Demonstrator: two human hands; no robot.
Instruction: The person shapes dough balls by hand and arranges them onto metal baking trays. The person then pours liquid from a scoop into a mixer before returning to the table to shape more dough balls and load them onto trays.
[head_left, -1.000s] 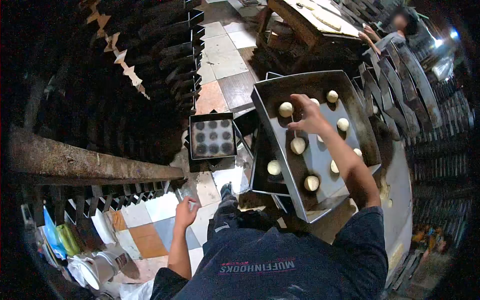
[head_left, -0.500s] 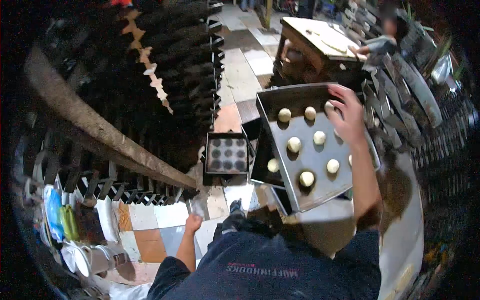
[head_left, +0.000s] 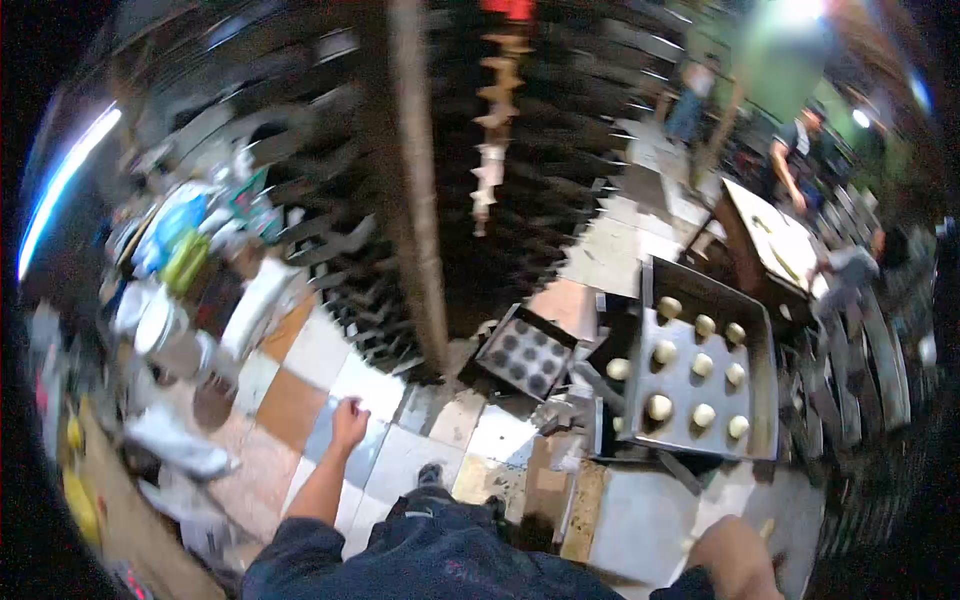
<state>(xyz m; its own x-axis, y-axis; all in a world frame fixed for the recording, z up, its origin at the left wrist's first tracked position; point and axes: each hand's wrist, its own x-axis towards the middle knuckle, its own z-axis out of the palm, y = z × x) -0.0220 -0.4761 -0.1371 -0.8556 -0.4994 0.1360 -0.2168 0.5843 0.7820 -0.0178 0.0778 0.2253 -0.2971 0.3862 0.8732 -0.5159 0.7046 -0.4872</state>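
Note:
My left hand (head_left: 349,424) hangs over the tiled floor, away from the trays, with its fingers curled in. Whatever it may hold is hidden. At the lower right edge is my right hand (head_left: 735,555), blurred and cut off, its fingers not readable; it is nearest a pale flat surface (head_left: 645,515). Beyond it, a deep metal tray (head_left: 682,432) holds several round pale dough balls (head_left: 703,365) in rows, spaced apart. It rests on another tray, where a dough ball (head_left: 618,369) shows at the left side.
A smaller dark pan (head_left: 523,352) with round dark marks lies left of the tray. Tall dark racks (head_left: 510,270) and a post (head_left: 420,200) stand ahead. White buckets (head_left: 160,325) and bags are at left. A person (head_left: 797,150) stands by a table (head_left: 765,235).
The view has swung left, so the tray appears farther right. My right hand has left the dough balls at the tray's far side and come back low toward my body. My left hand stays low.

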